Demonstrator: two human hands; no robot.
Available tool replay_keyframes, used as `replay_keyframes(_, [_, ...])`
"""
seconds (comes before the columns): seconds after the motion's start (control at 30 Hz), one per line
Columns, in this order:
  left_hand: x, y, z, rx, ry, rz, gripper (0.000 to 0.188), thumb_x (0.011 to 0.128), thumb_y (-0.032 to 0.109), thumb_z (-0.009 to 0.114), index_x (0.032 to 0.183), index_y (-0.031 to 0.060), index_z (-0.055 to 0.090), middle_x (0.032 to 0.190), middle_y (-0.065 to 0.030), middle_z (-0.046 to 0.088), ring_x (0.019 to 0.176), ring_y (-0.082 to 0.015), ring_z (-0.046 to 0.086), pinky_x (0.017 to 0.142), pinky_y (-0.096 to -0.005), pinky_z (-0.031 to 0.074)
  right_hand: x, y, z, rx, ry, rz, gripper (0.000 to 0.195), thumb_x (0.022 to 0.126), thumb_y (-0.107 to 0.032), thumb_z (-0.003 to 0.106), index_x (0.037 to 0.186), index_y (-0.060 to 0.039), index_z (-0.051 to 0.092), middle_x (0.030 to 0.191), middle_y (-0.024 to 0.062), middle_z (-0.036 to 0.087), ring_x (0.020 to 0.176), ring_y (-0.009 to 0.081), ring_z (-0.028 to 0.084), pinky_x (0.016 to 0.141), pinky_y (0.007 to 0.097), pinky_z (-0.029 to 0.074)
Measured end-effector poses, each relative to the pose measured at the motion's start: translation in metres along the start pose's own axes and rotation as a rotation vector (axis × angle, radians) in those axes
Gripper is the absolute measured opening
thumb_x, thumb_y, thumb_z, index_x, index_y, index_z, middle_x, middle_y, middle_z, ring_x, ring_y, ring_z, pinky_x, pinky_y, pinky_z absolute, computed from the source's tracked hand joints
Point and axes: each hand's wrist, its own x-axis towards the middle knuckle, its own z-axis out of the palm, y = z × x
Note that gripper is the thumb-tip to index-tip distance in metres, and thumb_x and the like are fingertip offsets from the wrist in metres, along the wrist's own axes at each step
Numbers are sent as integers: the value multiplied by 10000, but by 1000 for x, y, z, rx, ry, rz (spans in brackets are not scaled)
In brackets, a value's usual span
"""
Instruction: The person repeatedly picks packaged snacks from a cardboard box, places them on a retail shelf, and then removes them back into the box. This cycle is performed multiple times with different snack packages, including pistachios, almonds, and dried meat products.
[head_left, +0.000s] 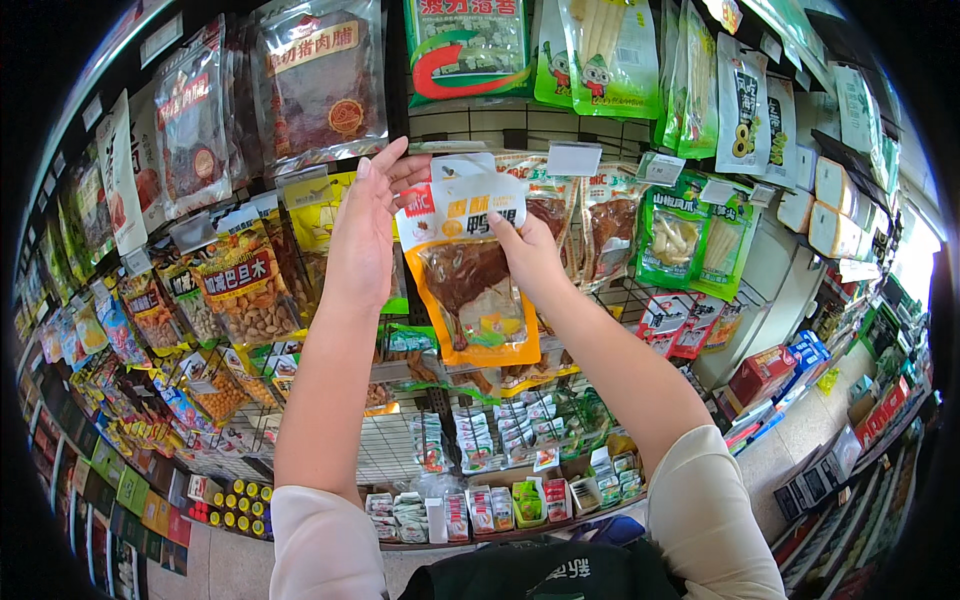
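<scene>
My right hand (536, 251) grips the upper right edge of a plastic pouch (480, 289) with a white top and orange border. A brown cooked duck leg shows through its clear window. The pouch hangs tilted in front of the rack. My left hand (367, 232) is raised beside its upper left corner, fingers apart. Its fingertips are at the near end of a price tag holder (448, 148), seen almost edge-on; whether they touch it is hard to tell. Behind the held pouch, similar vacuum-packed meat pouches (611, 225) hang on the rack.
Wire mesh with hooks (480, 124) carries bags of dried meat (319, 82), seaweed (469, 49), nuts (247, 277) and green snack packs (675, 232). Price tags (574, 159) jut forward. Small packets in boxes (529, 502) line the bottom shelf. An aisle floor (795, 427) lies right.
</scene>
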Motion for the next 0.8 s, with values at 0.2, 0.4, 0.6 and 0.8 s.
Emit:
replay_keyframes(0.2, [2, 2, -4, 18, -52, 15, 567, 956, 418, 194, 1267, -2, 415, 1216, -134, 505, 1131, -203, 444, 966, -325, 297, 3, -26, 11, 26, 91, 169, 232, 914, -190, 498, 965, 15, 593, 887, 15, 624, 804, 80, 523, 751, 259, 421])
replay_keyframes(0.4, [0, 2, -7, 43, -41, 10, 568, 954, 416, 203, 1277, -4, 406, 1219, -132, 503, 1119, -202, 455, 967, -316, 294, 5, -23, 17, 111, 142, 206, 240, 911, -191, 504, 973, 21, 596, 887, 20, 624, 804, 78, 524, 755, 253, 417])
replay_keyframes(0.6, [-8, -8, -2, 32, -28, 82, 502, 955, 382, 257, 1250, -1, 393, 1220, -152, 492, 1131, -208, 448, 977, -333, 293, 19, 16, 11, 151, 121, 144, 272, 895, -214, 518, 956, 39, 598, 860, 37, 622, 772, 99, 523, 707, 268, 416])
replay_keyframes(0.8, [-41, -86, 7, 417, -92, 234, 241, 852, 90, 511, 1004, 37, 332, 1351, -234, 323, 1288, -325, 280, 1050, -425, 206, 34, 45, 4, -61, 145, 87, 314, 864, -255, 566, 950, 47, 564, 803, 137, 610, 750, 153, 549, 650, 301, 438])
